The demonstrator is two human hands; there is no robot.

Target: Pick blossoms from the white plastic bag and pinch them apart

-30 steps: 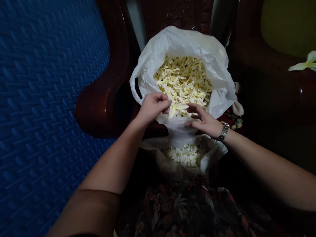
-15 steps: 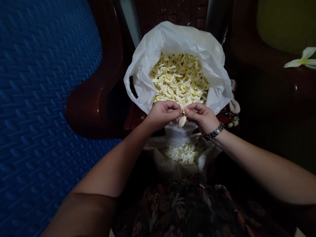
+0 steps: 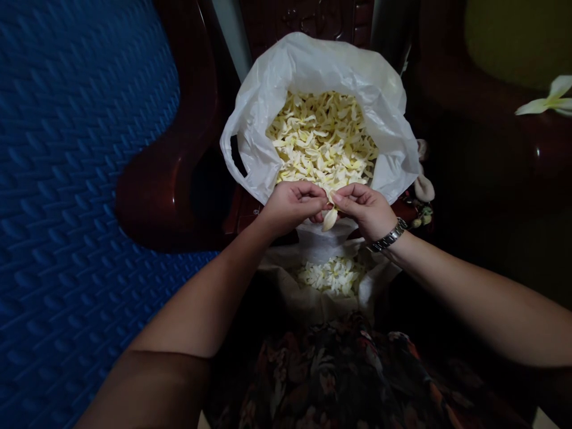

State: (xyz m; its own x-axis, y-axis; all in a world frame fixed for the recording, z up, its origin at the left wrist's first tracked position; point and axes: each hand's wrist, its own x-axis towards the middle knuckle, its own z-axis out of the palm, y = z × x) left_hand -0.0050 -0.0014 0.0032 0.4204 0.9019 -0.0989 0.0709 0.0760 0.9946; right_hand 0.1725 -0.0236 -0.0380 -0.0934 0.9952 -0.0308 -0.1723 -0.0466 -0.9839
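Observation:
Between my hands is a pale cream flower (image 3: 329, 220), one petal hanging down below my fingertips. My left hand (image 3: 297, 205) pinches it from the left, thumb against curled fingers. From the right, my right hand (image 3: 363, 207) grips it between thumb and forefinger; a metal watch is on that wrist. Just behind the hands stands an open white plastic bag (image 3: 308, 62) full of loose cream-yellow petals (image 3: 324, 140). Below the hands a second white bag (image 3: 304, 298) holds whiter flowers (image 3: 333, 275). How the fingertips meet on the flower is partly hidden.
A dark red carved wooden seat (image 3: 308, 15) carries the big bag, with curved armrests (image 3: 152, 196) beside it. Blue textured matting (image 3: 67, 179) covers the left side. One white flower (image 3: 547, 101) lies on the right armrest. Small toy-like items (image 3: 423, 187) sit right of the bag.
The view has shifted slightly, so the bag and seat appear a little higher and to the left. Both hands keep hold of the flower, with barely any movement.

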